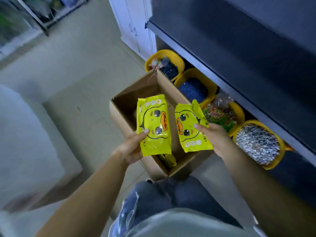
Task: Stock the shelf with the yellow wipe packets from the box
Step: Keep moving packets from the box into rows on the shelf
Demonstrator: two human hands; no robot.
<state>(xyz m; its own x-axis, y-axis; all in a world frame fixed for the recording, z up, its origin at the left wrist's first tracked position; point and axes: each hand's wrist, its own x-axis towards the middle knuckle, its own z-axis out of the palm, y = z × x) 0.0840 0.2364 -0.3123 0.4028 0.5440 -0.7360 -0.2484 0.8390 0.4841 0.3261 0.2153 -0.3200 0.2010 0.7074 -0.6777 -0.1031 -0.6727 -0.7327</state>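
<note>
Yellow wipe packet (153,124) in left hand (131,149) grip, thumb curled over front. Second packet (191,127) in right hand (215,137) grip, thumb on front. Cardboard box (123,115) below both grips; another packet (168,159) inside. Shelf (239,48) right of right grip.

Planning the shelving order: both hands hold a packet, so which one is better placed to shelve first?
Probably the right hand: its packet is on the side of the shelf; the left hand is farther away.
</note>
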